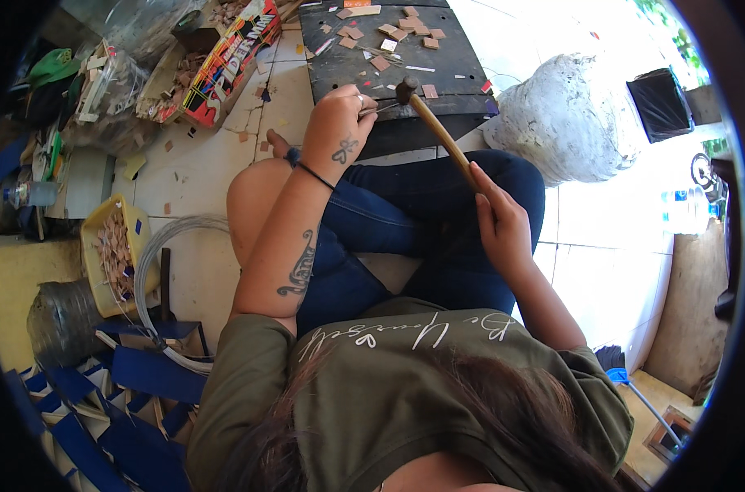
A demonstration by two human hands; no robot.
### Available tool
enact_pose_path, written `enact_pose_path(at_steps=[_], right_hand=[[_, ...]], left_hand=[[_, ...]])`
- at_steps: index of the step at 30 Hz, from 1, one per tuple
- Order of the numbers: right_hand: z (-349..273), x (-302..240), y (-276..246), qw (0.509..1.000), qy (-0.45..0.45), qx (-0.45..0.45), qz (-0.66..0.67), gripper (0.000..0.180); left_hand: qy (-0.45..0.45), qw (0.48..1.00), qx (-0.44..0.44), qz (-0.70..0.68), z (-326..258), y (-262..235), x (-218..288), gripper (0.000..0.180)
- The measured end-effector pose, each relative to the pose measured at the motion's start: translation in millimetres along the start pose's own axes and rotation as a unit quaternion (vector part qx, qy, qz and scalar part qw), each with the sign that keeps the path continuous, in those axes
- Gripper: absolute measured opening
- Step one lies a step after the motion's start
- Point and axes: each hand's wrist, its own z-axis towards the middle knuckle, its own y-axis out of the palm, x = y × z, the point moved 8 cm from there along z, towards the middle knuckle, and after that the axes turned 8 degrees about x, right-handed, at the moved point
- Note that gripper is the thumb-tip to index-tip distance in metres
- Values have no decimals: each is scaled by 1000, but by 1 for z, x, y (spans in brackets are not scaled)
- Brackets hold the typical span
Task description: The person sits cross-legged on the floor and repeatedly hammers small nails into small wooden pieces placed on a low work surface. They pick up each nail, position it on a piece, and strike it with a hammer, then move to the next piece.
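My right hand [502, 221] is wrapped round the lower end of the wooden handle of a hammer [444, 135]. The hammer's dark metal head is at the near edge of a low black work surface [331, 70]. To the left of it, my left hand [339, 119] is closed, its fingertips pinching a thin metal wire [386, 107] that points toward the hammer head. How much of the wire lies inside the fingers is hidden. Beyond both hands, small brown wooden squares [401, 31] and scraps are scattered on the black surface.
A coil of wire [149, 271] lies at my left, beside a yellow container [95, 238] of wooden pieces. Blue-and-white box-like parts [147, 373] are heaped at lower left. A printed carton [233, 61] stands far left; a stuffed whitish sack [565, 119] stands right of the work surface.
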Motion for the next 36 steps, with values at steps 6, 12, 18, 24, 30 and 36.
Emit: enact_pose_path(at_steps=[6,12,18,24,30,36], right_hand=[[2,1,0,1000,-5,-2,-14,44],[1,2,0,1000,-8,2,23,43],[-1,2,-1,1000,-3,11,9,42],[2,13,-2,999,46,-2,19,41],[-1,18,1,891,210,-71,396,47],[7,-11,3,818,155,-139,536,49]], left_hand=[[16,1000,-8,21,2,-1,6,14],[-3,1000,-9,16,4,-1,7,10],[2,999,-27,30,6,1,6,8],[4,999,-25,23,7,1,6,10],[-105,989,-18,-98,4,4,-2,9],[-68,991,39,-111,14,14,5,8]])
